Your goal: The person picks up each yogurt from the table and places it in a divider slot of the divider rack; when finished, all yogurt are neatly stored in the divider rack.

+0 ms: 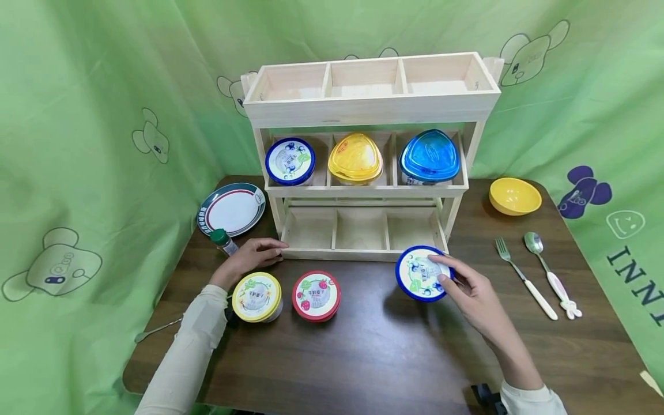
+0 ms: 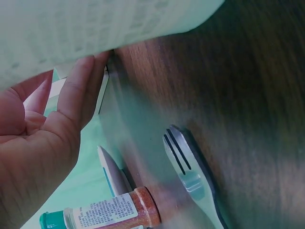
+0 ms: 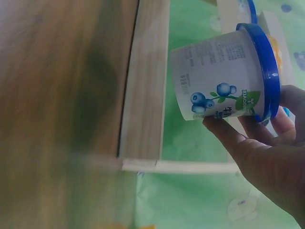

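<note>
In the right wrist view, my right hand (image 3: pixel 267 152) grips a white tub with a blue lid (image 3: pixel 217 78) and a blueberry print, lifted off the table. From the head view this tub (image 1: pixel 419 274) hangs in front of the bottom tier's right end. My left hand (image 1: pixel 257 255) reaches to the bottom left corner of the wooden shelf (image 1: pixel 337 255), its fingers fairly straight; whether they touch it is hard to tell. Close to that wrist stand a yellow-lidded tub (image 1: pixel 256 297) and a red-lidded tub (image 1: pixel 316 297).
The middle tier holds a blue-lidded round tub (image 1: pixel 290 161), a yellow-lidded container (image 1: pixel 355 158) and a blue-lidded container (image 1: pixel 429 157). Left are a plate (image 1: pixel 231 208), a seasoning bottle (image 1: pixel 224 242) and a fork (image 2: pixel 193 179). Right are a yellow bowl (image 1: pixel 515 196), another fork (image 1: pixel 525 279) and a spoon (image 1: pixel 553 275).
</note>
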A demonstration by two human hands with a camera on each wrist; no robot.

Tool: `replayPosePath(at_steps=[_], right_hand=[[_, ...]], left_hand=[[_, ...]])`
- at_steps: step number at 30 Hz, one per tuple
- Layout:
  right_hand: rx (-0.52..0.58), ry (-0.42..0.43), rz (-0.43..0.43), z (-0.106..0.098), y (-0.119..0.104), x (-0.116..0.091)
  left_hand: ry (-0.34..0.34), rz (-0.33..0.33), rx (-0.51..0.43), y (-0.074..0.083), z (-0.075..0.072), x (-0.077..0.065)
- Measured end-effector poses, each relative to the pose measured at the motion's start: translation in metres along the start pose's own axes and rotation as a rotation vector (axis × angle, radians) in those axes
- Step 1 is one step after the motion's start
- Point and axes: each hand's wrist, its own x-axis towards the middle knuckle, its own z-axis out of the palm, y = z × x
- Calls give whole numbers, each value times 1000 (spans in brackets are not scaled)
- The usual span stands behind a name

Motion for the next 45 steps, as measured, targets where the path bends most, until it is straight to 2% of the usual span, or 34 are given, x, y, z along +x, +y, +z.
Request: replayPosePath(at_steps=[4,9,13,19,26,34,41,45], right_hand=[[11,-44,-33,7,-10,11],[-13,-51,-67,7,-23,22],[-11,-32,-60,3,-32,31],[30,48,-72,2,-34,43],[93,122,-33,3,-25,62],[187,116,64,3,-8,76],[256,131,114,9,9,89],[239,97,161,11,20,93]], left_hand=[[1,11,1,-1,1,1],[-4,30,-2,1,3,3],[-5,35,-5,2,2,3],[3,19,-1,2,1,2],[5,17,7,2,1,2],[5,15,-9,0,1,2],[12,12,-9,1,1,1],[6,11,-6,0,2,1]])
